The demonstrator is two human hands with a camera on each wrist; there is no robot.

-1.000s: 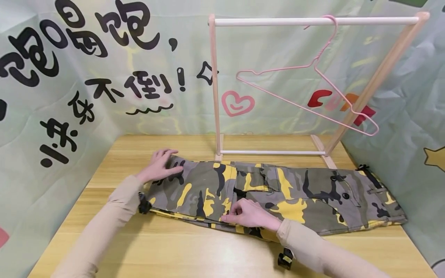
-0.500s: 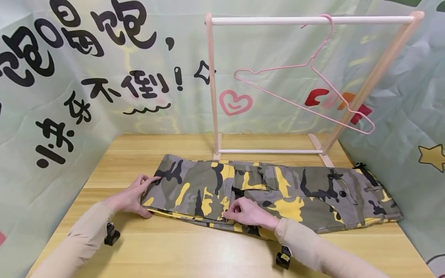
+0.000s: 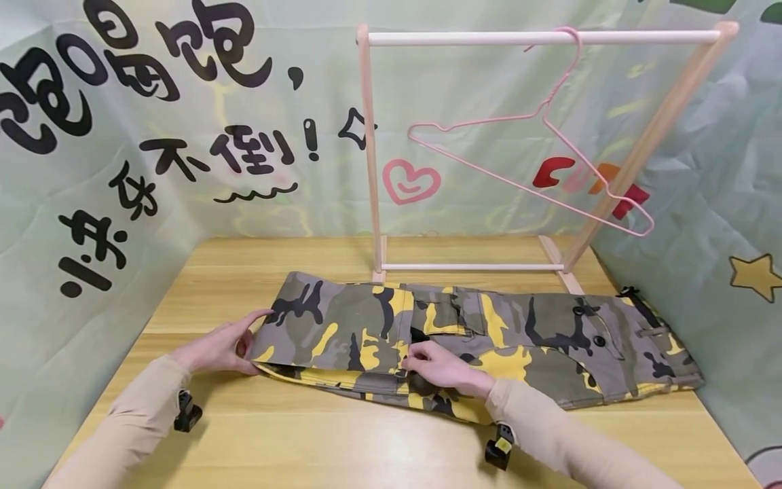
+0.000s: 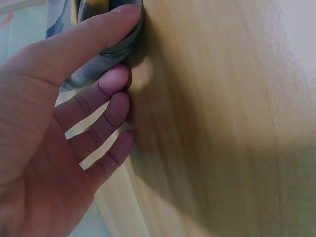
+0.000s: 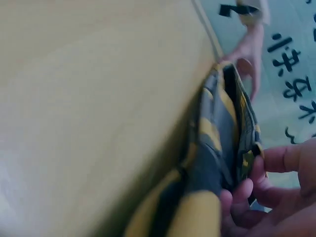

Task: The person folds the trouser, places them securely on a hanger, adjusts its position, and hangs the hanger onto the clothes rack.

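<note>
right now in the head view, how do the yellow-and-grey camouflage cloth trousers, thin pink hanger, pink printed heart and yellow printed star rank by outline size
1. camouflage trousers
2. pink hanger
3. pink heart and yellow star: too alike to rank

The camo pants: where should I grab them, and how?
Probably the near edge of the folded-over end, coming from the near side: it stands apart from the layer below, leaving a gap for fingers, and the right hand pinches its corner.

Room before trousers (image 3: 544, 329), rack (image 3: 476, 39) behind
</note>
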